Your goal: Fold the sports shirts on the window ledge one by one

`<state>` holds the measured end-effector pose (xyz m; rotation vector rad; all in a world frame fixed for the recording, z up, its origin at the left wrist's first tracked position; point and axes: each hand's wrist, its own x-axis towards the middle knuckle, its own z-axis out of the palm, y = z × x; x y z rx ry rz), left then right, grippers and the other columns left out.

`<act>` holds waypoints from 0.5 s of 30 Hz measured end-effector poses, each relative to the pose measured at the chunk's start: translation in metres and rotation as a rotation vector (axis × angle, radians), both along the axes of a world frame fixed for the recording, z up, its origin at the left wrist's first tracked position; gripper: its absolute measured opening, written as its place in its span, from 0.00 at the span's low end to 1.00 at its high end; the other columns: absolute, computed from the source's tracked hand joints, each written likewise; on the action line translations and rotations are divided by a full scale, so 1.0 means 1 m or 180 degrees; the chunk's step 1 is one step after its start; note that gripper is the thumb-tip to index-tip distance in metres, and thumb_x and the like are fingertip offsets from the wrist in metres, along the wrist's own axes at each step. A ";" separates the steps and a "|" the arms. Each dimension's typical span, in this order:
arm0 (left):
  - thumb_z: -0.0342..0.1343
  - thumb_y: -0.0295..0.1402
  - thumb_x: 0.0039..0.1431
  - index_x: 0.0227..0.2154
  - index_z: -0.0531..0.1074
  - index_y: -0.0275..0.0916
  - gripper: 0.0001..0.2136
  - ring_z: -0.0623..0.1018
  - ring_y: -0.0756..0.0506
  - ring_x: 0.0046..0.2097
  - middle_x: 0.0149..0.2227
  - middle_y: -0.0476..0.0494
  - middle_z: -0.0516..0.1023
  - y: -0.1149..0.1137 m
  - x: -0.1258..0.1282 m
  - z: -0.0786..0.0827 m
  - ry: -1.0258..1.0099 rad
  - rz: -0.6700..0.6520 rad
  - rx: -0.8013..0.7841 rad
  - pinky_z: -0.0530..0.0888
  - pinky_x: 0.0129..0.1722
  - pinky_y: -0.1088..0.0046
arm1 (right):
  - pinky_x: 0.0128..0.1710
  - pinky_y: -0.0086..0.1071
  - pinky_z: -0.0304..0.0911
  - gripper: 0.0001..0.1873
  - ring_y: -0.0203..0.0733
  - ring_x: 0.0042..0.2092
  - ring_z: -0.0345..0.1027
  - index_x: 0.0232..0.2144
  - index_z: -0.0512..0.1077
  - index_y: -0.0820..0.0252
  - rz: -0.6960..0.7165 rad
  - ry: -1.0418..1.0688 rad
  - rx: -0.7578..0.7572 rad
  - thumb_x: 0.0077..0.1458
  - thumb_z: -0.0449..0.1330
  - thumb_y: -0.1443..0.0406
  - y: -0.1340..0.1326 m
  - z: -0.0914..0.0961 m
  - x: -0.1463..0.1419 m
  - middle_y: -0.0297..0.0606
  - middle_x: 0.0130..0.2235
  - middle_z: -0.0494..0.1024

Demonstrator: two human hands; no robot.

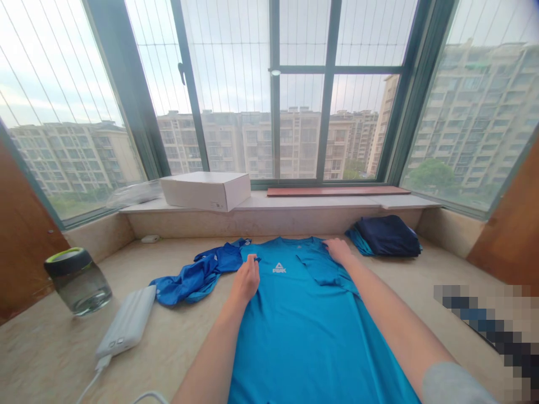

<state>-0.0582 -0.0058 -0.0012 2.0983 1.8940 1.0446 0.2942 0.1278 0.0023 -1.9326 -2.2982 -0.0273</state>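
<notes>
A bright blue sports shirt (303, 325) with a white chest logo lies flat on the stone sill surface. My left hand (246, 278) rests on its left shoulder part, fingers closed in a pinch on the fabric edge. My right hand (339, 251) lies on the right shoulder near the collar, where the sleeve is folded inward, its fingers curled onto the cloth. A darker blue garment (196, 278) lies crumpled just left of the shirt.
A folded navy garment pile (387, 237) sits at the back right. At left stand a glass jar with green lid (78, 280) and a white power bank (128, 322) with cable. A white box (206, 191) rests on the window ledge.
</notes>
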 end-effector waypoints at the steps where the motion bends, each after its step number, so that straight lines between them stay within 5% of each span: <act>1: 0.37 0.35 0.71 0.55 0.64 0.33 0.18 0.77 0.36 0.55 0.52 0.29 0.77 0.000 0.000 0.000 -0.0010 0.0004 -0.0029 0.72 0.52 0.61 | 0.57 0.45 0.60 0.21 0.55 0.58 0.67 0.57 0.73 0.57 -0.0011 -0.0040 0.0024 0.65 0.51 0.69 0.002 -0.001 -0.001 0.50 0.55 0.77; 8: 0.36 0.35 0.71 0.54 0.65 0.34 0.18 0.79 0.35 0.51 0.47 0.30 0.79 0.002 -0.002 0.000 0.0050 0.0000 -0.0118 0.72 0.50 0.60 | 0.54 0.42 0.61 0.20 0.52 0.55 0.70 0.46 0.79 0.61 -0.0211 -0.0116 0.0154 0.65 0.48 0.71 0.005 0.003 -0.005 0.53 0.51 0.78; 15: 0.42 0.38 0.70 0.50 0.68 0.40 0.14 0.79 0.38 0.51 0.49 0.36 0.80 0.004 -0.002 -0.004 0.0183 -0.0015 -0.0137 0.71 0.53 0.61 | 0.55 0.54 0.58 0.22 0.65 0.60 0.64 0.51 0.75 0.70 -0.0697 -0.0032 0.0344 0.65 0.46 0.71 -0.010 0.012 -0.005 0.68 0.54 0.72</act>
